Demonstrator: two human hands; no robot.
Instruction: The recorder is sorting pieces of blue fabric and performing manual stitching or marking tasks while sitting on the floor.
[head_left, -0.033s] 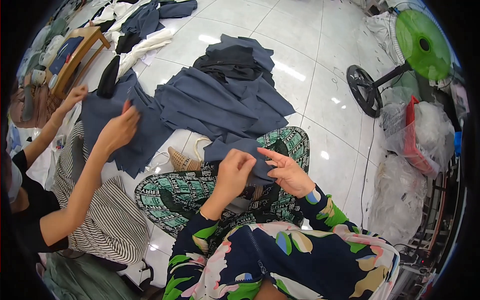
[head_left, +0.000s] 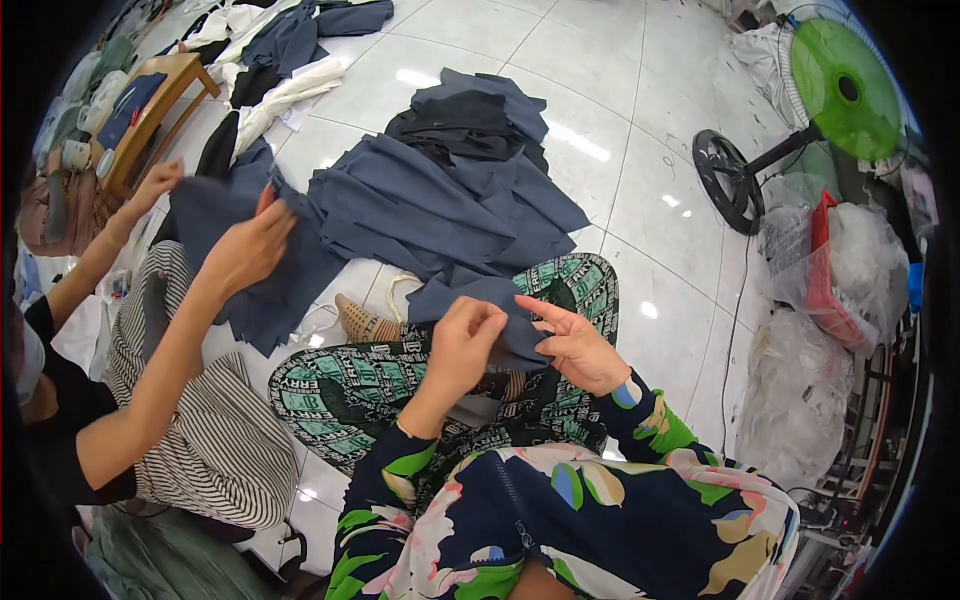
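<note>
Over the crossed, patterned trouser legs (head_left: pixel 345 395): grey-blue cloth piece (head_left: pixel 522 343) lies between the two hands, its far part near the larger cloth pile (head_left: pixel 430 200) on the tiled floor (head_left: pixel 670 260).

Handling, judged: keep the piece slack enough to lie flat but steady under the fingers; bring both hands to the same stretch of edge, work with the fingertips rather than the palm, and avoid tugging, since thin-looking fabric may pucker or skew. Keeping it apart from the pile should prevent catching other pieces.

Left hand (head_left: pixel 465 345): grip closed, thumb and fingertips pressed together in front of the cloth. Cannot tell whether an edge, a thread or nothing sits in the pinch.

Right hand (head_left: pixel 580 345): grip spread, index finger extended toward the left hand, remaining digits loosely curled beside the cloth's right edge; firm contact not confirmed.
</note>
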